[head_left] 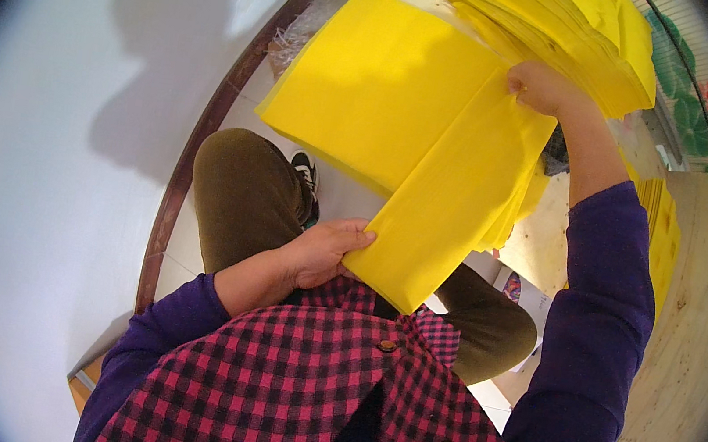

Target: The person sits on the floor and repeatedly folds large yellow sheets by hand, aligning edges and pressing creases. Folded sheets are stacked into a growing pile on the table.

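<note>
A long folded strip of yellow fabric-like sheet [461,194] slants across the middle, above my lap. Its near left corner is held by my left hand [319,250], with the thumb on top and the fingers underneath. At the strip's far end, my right hand [545,89] is closed in a pinch on the edge. Beneath and to the left of the strip lies a wide, flat yellow piece [371,82] of the same material. More yellow layers show under the strip's right side; I cannot tell whether they are joined to it.
A thick pile of folded yellow sheets [562,35] stands at the far right, beyond my right hand. Another yellow stack [656,240] is beside my right arm, near a wooden board [692,351]. A white wall [46,210] with dark skirting [187,161] runs along the left.
</note>
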Demonstrator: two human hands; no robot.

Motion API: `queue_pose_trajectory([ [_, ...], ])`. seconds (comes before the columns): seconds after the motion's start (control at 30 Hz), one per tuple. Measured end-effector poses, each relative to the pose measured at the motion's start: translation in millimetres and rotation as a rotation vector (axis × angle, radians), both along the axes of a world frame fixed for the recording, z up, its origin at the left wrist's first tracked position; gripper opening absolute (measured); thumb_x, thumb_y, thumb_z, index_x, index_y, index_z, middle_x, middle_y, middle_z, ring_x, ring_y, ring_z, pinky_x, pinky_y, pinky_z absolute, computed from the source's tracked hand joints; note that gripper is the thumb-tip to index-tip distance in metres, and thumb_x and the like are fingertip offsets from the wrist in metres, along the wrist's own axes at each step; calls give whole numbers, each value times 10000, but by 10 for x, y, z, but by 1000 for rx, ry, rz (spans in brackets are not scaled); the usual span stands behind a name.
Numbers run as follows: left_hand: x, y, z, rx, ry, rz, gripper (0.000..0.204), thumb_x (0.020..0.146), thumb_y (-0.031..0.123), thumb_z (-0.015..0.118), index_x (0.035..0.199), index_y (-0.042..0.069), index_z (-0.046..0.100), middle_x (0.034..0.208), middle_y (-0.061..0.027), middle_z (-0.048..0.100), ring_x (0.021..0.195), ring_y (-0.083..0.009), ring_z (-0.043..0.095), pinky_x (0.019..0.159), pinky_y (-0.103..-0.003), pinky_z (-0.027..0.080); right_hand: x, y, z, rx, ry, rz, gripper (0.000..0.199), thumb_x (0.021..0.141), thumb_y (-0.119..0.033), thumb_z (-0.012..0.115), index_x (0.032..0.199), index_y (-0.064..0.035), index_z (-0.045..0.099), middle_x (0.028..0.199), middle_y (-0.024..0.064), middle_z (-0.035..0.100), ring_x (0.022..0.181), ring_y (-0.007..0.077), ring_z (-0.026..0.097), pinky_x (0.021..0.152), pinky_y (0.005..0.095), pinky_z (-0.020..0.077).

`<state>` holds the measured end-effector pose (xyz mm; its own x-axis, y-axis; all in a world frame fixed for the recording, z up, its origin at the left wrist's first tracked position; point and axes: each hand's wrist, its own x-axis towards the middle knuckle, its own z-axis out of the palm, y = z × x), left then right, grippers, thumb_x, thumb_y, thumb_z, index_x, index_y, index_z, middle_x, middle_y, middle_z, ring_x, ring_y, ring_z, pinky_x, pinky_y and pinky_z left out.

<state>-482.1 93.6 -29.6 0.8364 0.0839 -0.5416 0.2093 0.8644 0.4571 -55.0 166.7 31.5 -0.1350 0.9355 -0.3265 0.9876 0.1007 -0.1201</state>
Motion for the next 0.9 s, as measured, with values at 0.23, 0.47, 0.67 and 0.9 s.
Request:
queue_pose_trajectory([
  [0.23,14,0,41,-17,26,30,406,1023,261,401,1302,-29,453,1226,-145,588,1083,-238,609,925,-398,507,-127,-13,106,-115,-83,-118,216,687,-26,686,890,-17,614,950,143,625,943,340,589,775,407,474],
  [0.47,11,31,83,-3,-58,-23,403,965,198,544,1282,-44,486,1217,-130,607,1102,-224,598,965,-365,471,-127,-48,83,-31,-84,-35,193,688,-61,663,877,-45,629,920,142,641,922,351,602,763,417,482],
  [0.67,54,-28,111,210,-5,-92,344,929,56,560,1256,-41,521,1181,-116,625,1064,-189,606,948,-317,466,-113,-64,2,57,-114,-60,228,700,-73,663,926,-97,652,961,132,665,921,352,618,765,436,491],
  [0.9,61,-35,68,170,41,-78,371,919,51,582,1265,-62,513,1196,-125,623,1056,-207,615,949,-331,465,-352,-652,16,800,215,-502,394,853,-186,648,1196,-8,571,1224,212,579,1163,377,520,992,408,409],
])
